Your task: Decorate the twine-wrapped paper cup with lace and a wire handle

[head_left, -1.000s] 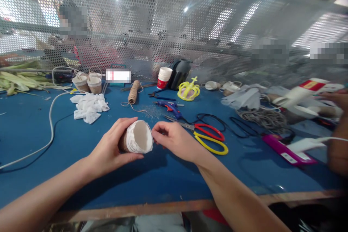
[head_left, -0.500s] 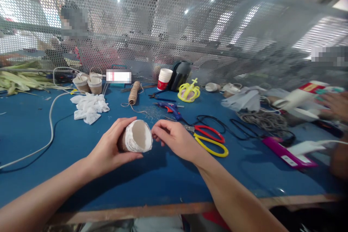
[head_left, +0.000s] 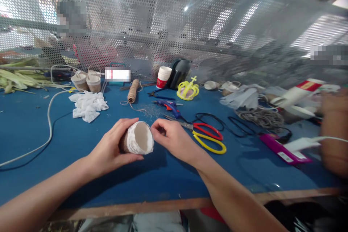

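My left hand (head_left: 115, 141) is wrapped round a paper cup (head_left: 132, 139) held on its side above the blue table, its white mouth tilted towards the right. Brown twine-like wrapping shows near its base, and rough white material covers the outside by the rim. At the rim's right edge is my right hand (head_left: 170, 136), fingers closed in a pinch; what they hold, if anything, is hidden. Scissors (head_left: 208, 137) with red and yellow handles lie just beyond my right wrist. Past them is a blue glue gun (head_left: 168, 107).
White crumpled cloth (head_left: 89, 105), twine-wrapped cups (head_left: 94, 82) and a twine roll (head_left: 133, 91) lie at the left and back. A yellow crown (head_left: 187, 90) stands near stacked cups (head_left: 163, 77). To the right are a purple power strip (head_left: 282, 148) and another person's arm (head_left: 334, 134).
My right fingers have curled in closer by the cup's rim. The cup has turned slightly in my left hand. The other person's hand at far right has shifted.
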A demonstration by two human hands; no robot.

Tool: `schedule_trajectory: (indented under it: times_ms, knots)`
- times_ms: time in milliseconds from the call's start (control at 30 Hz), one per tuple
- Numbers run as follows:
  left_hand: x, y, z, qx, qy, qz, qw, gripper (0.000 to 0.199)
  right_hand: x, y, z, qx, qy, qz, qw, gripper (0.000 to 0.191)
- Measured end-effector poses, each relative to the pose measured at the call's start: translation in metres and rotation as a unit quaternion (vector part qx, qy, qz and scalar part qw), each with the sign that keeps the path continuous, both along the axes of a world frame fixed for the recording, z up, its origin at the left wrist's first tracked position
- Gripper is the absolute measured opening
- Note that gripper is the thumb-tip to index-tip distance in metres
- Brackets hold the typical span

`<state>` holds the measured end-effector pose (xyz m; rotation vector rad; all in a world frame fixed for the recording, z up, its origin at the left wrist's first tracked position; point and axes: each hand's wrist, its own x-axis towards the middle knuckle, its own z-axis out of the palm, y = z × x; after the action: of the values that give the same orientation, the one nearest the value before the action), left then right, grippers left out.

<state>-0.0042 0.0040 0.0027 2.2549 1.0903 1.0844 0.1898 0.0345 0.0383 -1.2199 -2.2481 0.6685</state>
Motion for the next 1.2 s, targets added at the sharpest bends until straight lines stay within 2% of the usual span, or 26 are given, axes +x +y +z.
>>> schedule_trajectory:
  times_ms: [100, 200, 333, 400, 500, 767, 833, 900, 967, 1067, 1133, 1200]
  knots:
    - [0.000, 0.001, 0.000, -0.035, -0.028, -0.005, 0.999, 0.068, 0.000, 0.000, -0.002, 0.023, -0.001, -0.007, 1.000, 0.010]
    - [0.000, 0.003, -0.001, -0.131, -0.117, -0.029, 0.984, 0.066, -0.001, 0.001, -0.002, 0.013, 0.021, -0.004, 1.000, 0.012]
    - [-0.002, 0.005, -0.001, -0.297, -0.261, -0.098, 0.913, 0.066, -0.003, 0.000, 0.000, -0.077, 0.108, -0.002, 0.991, 0.025]
    - [-0.003, 0.006, 0.000, -0.345, -0.295, -0.135, 0.881, 0.063, -0.003, -0.002, 0.001, -0.112, 0.141, 0.007, 0.984, 0.029]
    - [-0.005, 0.006, 0.000, -0.378, -0.313, -0.174, 0.854, 0.057, -0.004, -0.004, 0.001, -0.144, 0.158, 0.016, 0.977, 0.030]
    - [-0.005, 0.004, -0.003, -0.436, -0.300, -0.235, 0.815, 0.058, -0.005, -0.003, -0.002, -0.141, 0.172, 0.038, 0.974, 0.025]
    - [-0.004, 0.003, -0.002, -0.437, -0.288, -0.232, 0.820, 0.058, -0.006, -0.003, -0.003, -0.142, 0.168, 0.030, 0.975, 0.020]
    - [-0.004, 0.003, 0.000, -0.416, -0.270, -0.211, 0.842, 0.063, -0.006, -0.004, -0.004, -0.132, 0.163, 0.012, 0.978, 0.016]
    - [-0.002, 0.001, 0.001, -0.371, -0.233, -0.170, 0.883, 0.075, -0.007, -0.004, -0.006, -0.110, 0.155, -0.006, 0.982, 0.013]
    - [0.002, -0.001, 0.001, -0.265, -0.137, -0.089, 0.950, 0.094, -0.009, -0.002, -0.008, -0.070, 0.141, -0.032, 0.987, 0.012]
    - [0.004, -0.002, -0.002, -0.195, -0.088, -0.044, 0.976, 0.091, -0.010, -0.001, -0.011, -0.056, 0.136, -0.044, 0.988, 0.012]
    - [0.005, -0.002, -0.004, -0.154, -0.064, -0.020, 0.986, 0.083, -0.012, 0.000, -0.014, -0.053, 0.135, -0.049, 0.988, 0.012]
